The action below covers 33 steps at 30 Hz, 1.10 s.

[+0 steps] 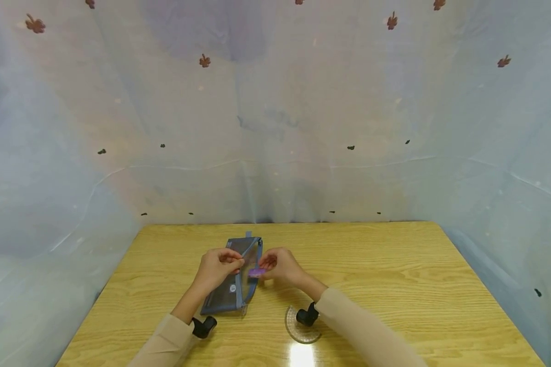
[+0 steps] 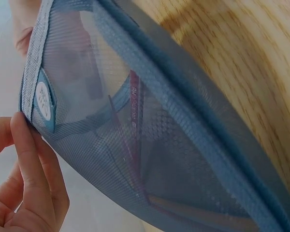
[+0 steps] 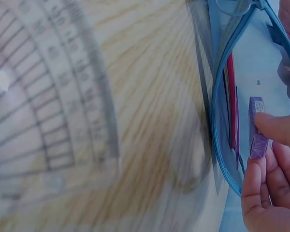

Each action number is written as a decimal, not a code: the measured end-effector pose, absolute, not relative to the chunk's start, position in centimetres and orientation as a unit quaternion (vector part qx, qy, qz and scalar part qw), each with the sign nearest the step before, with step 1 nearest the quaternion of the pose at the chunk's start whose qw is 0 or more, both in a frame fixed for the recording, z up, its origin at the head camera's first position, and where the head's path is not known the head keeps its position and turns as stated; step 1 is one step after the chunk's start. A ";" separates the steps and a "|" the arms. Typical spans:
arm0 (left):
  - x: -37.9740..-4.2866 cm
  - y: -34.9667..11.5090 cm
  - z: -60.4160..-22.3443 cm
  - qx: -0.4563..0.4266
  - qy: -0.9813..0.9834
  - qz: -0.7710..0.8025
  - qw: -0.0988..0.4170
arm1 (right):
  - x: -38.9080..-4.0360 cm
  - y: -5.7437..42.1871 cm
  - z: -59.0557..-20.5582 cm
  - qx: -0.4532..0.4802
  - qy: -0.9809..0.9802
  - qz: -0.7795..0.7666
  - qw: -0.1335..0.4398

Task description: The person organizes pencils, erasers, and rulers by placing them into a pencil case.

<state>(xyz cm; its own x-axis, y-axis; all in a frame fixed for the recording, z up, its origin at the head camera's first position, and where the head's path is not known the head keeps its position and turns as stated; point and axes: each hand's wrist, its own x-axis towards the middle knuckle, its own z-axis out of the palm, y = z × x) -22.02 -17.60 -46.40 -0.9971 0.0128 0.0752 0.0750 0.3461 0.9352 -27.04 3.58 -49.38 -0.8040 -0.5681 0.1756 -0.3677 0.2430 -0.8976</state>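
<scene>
A blue mesh zip pouch [image 1: 222,295] lies on the table with its mouth spread apart. My left hand [image 1: 218,267] pinches the pouch's edge beside a round white label [image 2: 44,100]. Between the thumb and fingers of my right hand [image 1: 282,265] is a small purple block [image 3: 257,128] with a white printed patch, perhaps an eraser. It is held at the pouch's opening, framed by the zip edges in the right wrist view. Through the mesh, a dark red pencil [image 2: 134,111] and other slim items show inside.
A clear half-round protractor [image 1: 298,335] lies on the wooden table [image 1: 395,275] near the front, partly under my right wrist's black camera [image 1: 306,316]. Another black camera [image 1: 204,327] sits at my left wrist. A pale patterned curtain [image 1: 275,112] surrounds the table's back and sides.
</scene>
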 end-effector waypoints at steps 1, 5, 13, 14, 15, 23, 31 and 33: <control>-22.0 -17.6 -46.4 -0.027 -0.820 -0.572 0.027 | -27.1 3.5 -49.5 -0.298 0.783 -0.538 0.093; -22.0 -17.7 -46.4 -0.029 -0.819 -0.572 0.027 | -27.1 3.1 -49.7 -0.293 0.786 -0.536 0.093; -22.0 -17.7 -46.5 -0.028 -0.820 -0.571 0.030 | -27.0 2.2 -50.1 -0.295 0.788 -0.532 0.093; -22.0 -17.7 -46.5 -0.028 -0.820 -0.571 0.030 | -27.0 2.1 -50.1 -0.295 0.789 -0.531 0.093; -22.0 -17.7 -46.5 -0.028 -0.820 -0.571 0.030 | -26.9 2.0 -50.1 -0.296 0.789 -0.530 0.094; -21.9 -17.8 -46.5 -0.029 -0.822 -0.568 0.030 | -26.6 1.5 -50.2 -0.298 0.788 -0.530 0.090; -21.9 -17.8 -46.4 -0.035 -0.822 -0.567 0.030 | -26.5 1.1 -50.3 -0.293 0.791 -0.530 0.088; -21.9 -17.9 -46.4 -0.035 -0.823 -0.567 0.030 | -26.5 1.0 -50.3 -0.291 0.791 -0.531 0.087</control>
<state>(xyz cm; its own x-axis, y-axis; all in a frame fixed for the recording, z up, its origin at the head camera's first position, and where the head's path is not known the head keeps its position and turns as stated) -21.91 -17.88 -46.39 -0.9957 0.0236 0.0895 0.0920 0.3549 0.9304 -26.50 1.01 -50.30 -0.8148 -0.5538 0.1714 -0.3680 0.2658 -0.8910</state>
